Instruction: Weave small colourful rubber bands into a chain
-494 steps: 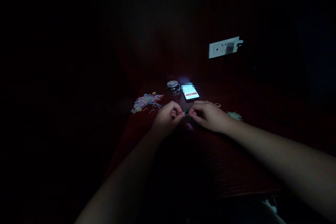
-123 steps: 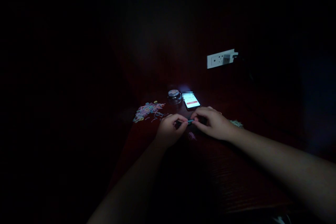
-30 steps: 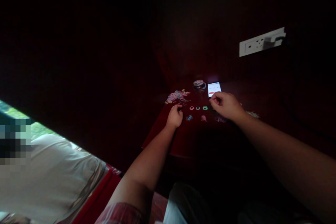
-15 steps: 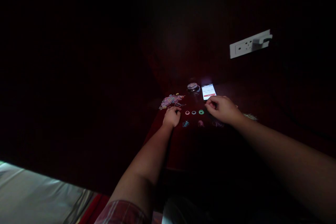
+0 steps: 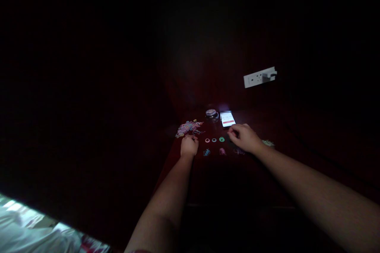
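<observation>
On a dark red table, my left hand (image 5: 189,145) rests with curled fingers at the near edge of a pile of small coloured bands (image 5: 190,127). My right hand (image 5: 244,138) is closed just below a lit phone (image 5: 228,119), its fingertips pinched; whatever they hold is too small to make out. Between the hands lie a pink ring (image 5: 207,140), a blue ring (image 5: 214,140) and a green ring (image 5: 221,139). Nearer me are a blue bundle of bands (image 5: 207,152), a pink bundle (image 5: 222,151) and a dim purple bundle (image 5: 239,151).
A round clear container (image 5: 211,114) stands left of the phone. Pale bands (image 5: 268,142) lie beyond my right wrist. A white socket strip (image 5: 259,78) with a plug is on the wall. Light fabric (image 5: 35,231) shows at the lower left.
The camera view has shifted, so the table items appear lower and farther left. My left hand's fingers look more curled in; my right hand stays by the phone.
</observation>
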A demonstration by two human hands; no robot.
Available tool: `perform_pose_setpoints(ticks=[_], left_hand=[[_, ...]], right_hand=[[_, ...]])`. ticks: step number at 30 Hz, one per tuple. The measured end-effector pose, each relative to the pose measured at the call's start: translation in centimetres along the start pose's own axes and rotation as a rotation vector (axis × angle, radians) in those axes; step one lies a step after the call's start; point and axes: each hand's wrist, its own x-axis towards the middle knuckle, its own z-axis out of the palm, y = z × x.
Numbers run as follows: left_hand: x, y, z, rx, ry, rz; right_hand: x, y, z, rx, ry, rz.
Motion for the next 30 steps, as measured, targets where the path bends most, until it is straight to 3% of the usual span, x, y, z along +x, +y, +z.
perform_pose_setpoints(ticks=[12,21,30], left_hand=[[0.6,-1.3,1.4,-0.108,-0.033,-0.061],[0.4,-1.0,1.0,-0.118,-0.047,-0.062],[0.0,-0.3,0.5,-0.191,-0.014,0.035]], right_hand=[[0.0,0.7,-0.1,-0.007,0.003,0.007],[0.0,0.9,0.0,0.0,-0.029,0.018],[-0.3,-0.4,0.3,-0.003,-0.073,-0.033]])
